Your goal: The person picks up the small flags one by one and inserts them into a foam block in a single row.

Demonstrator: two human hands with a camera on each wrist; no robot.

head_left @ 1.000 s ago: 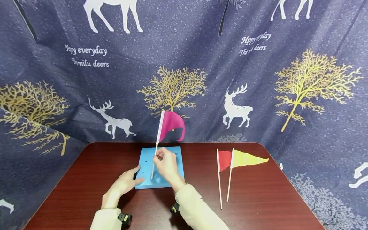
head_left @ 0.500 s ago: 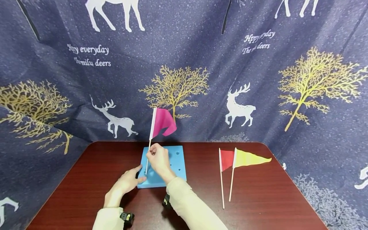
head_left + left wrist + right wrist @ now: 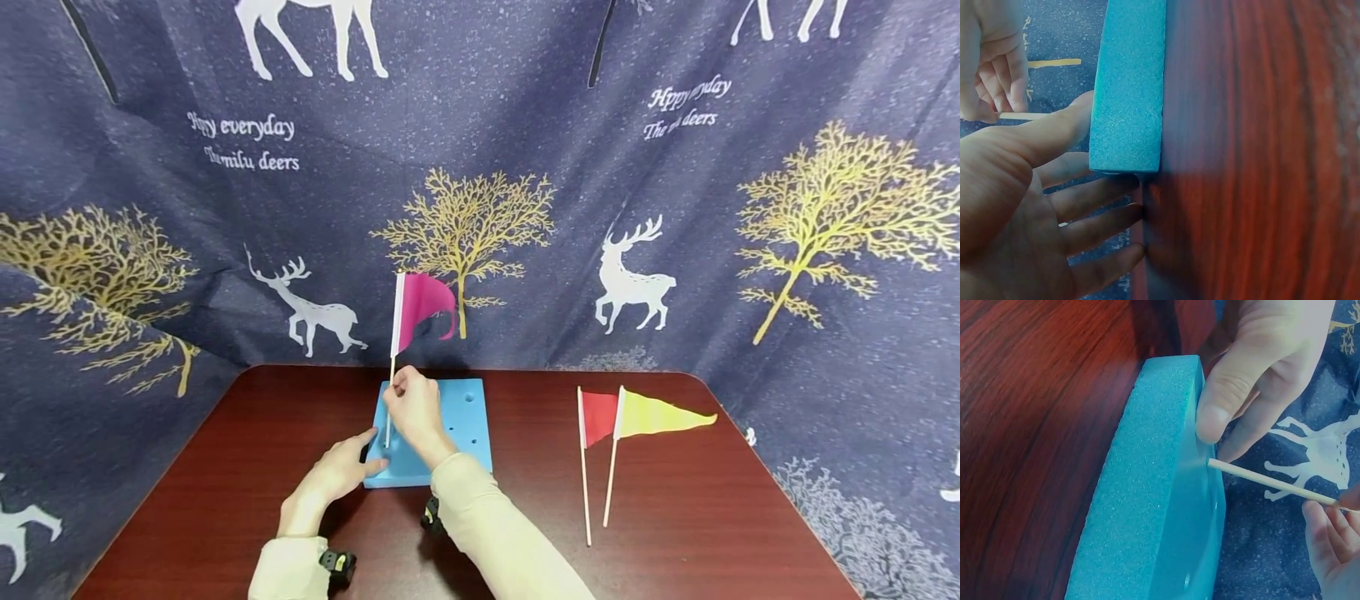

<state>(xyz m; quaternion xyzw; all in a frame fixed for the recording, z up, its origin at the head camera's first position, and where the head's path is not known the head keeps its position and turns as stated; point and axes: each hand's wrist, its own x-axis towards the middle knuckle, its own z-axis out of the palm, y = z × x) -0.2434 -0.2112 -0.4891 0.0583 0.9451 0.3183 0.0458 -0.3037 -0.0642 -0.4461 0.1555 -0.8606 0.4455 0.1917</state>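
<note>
My right hand (image 3: 416,408) pinches the thin stick of a magenta flag (image 3: 418,307) between thumb and fingertips. The stick stands nearly upright over the left part of a blue foam block (image 3: 467,462). In the right wrist view, the lower end of the stick (image 3: 1272,482) meets the block's upper face close to my left thumb; whether it sits inside a hole I cannot tell. My left hand (image 3: 339,467) lies at the block's left edge. Its thumb touches the top face, and its other fingers (image 3: 1094,228) extend fairly straight beside the block's side.
A red flag (image 3: 598,418) and a yellow flag (image 3: 660,415) lie side by side on the right of the brown table (image 3: 525,533). Several small holes show in the block's top. Behind the table hangs a dark blue cloth (image 3: 525,108) printed with deer and trees.
My right hand has carried the magenta flag leftward across the block, its stick turning more upright and its lower end reaching the block near my left thumb. My left hand stays at the edge.
</note>
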